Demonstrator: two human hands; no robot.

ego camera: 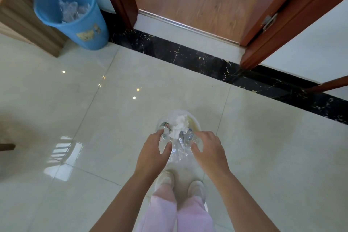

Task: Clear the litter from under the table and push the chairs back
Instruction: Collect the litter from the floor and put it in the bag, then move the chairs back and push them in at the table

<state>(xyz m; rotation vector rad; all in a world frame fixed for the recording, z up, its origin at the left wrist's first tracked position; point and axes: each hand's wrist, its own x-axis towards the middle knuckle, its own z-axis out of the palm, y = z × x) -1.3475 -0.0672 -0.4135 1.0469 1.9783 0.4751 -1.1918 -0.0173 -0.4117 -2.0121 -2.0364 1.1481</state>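
Lower centre, hands: left hand (154, 149) and right hand (209, 149) grip crumpled bottles (178, 151), tissue (180, 126) atop.
Upper left: blue bin (94, 30).

Nothing legible in this view. Two candidates checked:
- The worn yellow sticker (88, 34) on the outer wall of the round blue plastic waste bin (100, 20) was scuffed and partly peeled, and its print couldn't be made out (blurred as well).
- The small coloured label patch (166, 124) near the neck end of the crushed clear plastic bottles (178, 151) was too small and smeared to read.

No brand, number or sign could be read on either.
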